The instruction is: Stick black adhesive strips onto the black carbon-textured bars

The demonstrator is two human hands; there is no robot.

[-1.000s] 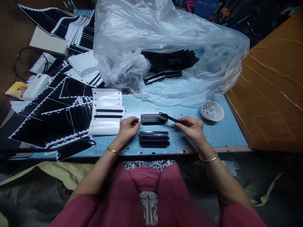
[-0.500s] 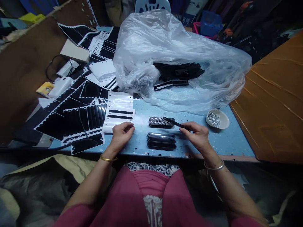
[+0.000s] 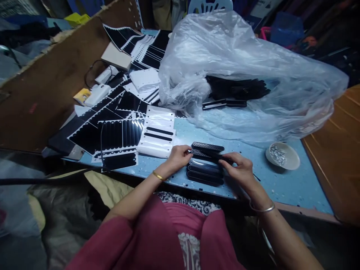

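Now that left hand [image 3: 180,157] has moved from beside white sheet [image 3: 154,148] to patterned strip [image 3: 197,152] near surface's [image 3: 281,187] front edge, we work two-handed: left pinching strip's end, right hand [image 3: 240,167] holding black strip [image 3: 216,156] over it.

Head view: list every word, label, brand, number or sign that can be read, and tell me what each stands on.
No text can be read.
Brown board: a reddish mark, too blurred to read.
Yellow packet: printed, too small to read.
Pale sack at the back: faint marking, too blurred to read.
Black strips: no lettering visible.
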